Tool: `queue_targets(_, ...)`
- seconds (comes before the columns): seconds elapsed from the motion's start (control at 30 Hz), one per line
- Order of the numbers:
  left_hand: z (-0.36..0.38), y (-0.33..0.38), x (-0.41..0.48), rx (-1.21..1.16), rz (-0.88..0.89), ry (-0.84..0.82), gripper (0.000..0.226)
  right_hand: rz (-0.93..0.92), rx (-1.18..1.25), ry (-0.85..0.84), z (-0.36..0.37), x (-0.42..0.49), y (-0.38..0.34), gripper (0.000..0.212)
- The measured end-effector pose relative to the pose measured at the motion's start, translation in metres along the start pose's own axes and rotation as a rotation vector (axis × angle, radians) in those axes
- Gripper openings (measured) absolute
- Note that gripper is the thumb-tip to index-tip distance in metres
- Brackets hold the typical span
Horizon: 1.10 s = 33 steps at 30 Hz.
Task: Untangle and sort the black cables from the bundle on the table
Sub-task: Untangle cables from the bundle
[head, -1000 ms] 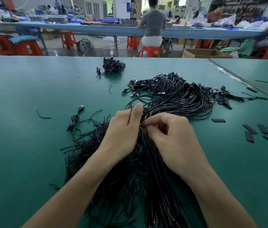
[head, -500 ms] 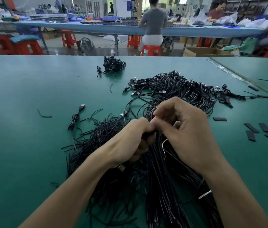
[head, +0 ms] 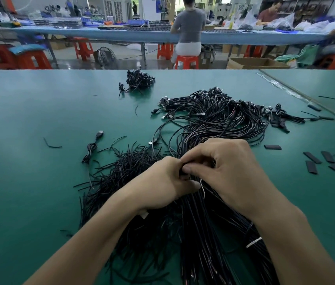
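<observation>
Both hands meet over the bundle on the table. The left hand has its fingers curled round a clump of the bundle's black strands. The right hand, touching it, pinches a strand between thumb and bent fingers. The bundle loops beyond the fingertips and trails back under both wrists. A thin white wire hangs just below the right thumb. A single cable lies well left of the left knuckles, and black strips lie right of the right hand.
</observation>
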<state>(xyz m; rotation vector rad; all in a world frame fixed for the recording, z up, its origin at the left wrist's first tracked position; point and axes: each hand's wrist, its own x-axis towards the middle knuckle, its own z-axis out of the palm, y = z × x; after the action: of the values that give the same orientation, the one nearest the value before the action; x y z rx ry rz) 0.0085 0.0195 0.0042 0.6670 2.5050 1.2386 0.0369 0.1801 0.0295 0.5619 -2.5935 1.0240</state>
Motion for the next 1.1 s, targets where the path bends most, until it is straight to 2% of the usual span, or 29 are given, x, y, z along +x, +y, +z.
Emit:
queue_targets(0.1, 0.000, -0.001, -0.001, -0.018, -0.024, 0.017, 0.043, 0.019, -0.018, 0.006, 0.001, -0.001, 0.000, 0.009)
queue_targets(0.2, -0.001, 0.000, -0.001, -0.068, -0.035, 0.015, 0.038, 0.017, -0.094, -0.002, 0.003, -0.001, -0.003, 0.002)
queue_targets(0.33, -0.001, 0.005, -0.002, -0.312, -0.067, 0.078, 0.029, 0.020, -0.183, 0.051, 0.014, -0.001, -0.011, 0.012)
queue_targets(0.4, -0.001, 0.010, -0.002, -0.439, -0.079, 0.117, 0.031, 0.042, -0.131, 0.129, 0.019, -0.001, -0.009, 0.014)
queue_targets(0.5, 0.000, 0.014, 0.000, -0.663, -0.071, 0.124, 0.012, 0.112, 0.019, 0.230, 0.025, 0.000, -0.003, 0.011)
queue_targets(0.57, 0.002, 0.013, 0.001, -0.767, -0.041, 0.152, 0.015, 0.141, 0.090, 0.274, 0.029, 0.000, -0.001, 0.016)
queue_targets(0.6, 0.004, 0.012, 0.002, -0.739, -0.033, 0.203, 0.023, 0.157, 0.132, 0.285, 0.030, 0.001, -0.001, 0.015)
queue_targets(0.67, 0.007, 0.007, 0.005, -0.538, 0.008, 0.352, 0.030, 0.213, 0.275, 0.268, 0.034, 0.003, -0.001, 0.013)
queue_targets(0.8, 0.007, 0.000, 0.007, -0.171, 0.252, 0.521, 0.018, 0.373, 0.578, 0.202, 0.034, 0.003, 0.003, 0.022)
queue_targets(0.93, -0.003, -0.006, 0.007, 0.057, 0.375, 0.653, 0.014, 0.465, 0.837, 0.072, 0.027, 0.004, 0.005, 0.021)
queue_targets(1.0, -0.010, -0.008, 0.005, 0.177, 0.440, 0.688, 0.020, 0.445, 0.940, 0.007, 0.024, 0.004, 0.005, 0.020)
queue_targets(1.1, -0.017, -0.005, 0.002, 0.237, 0.556, 0.638, 0.019, 0.399, 1.032, -0.029, 0.018, 0.003, 0.005, 0.016)
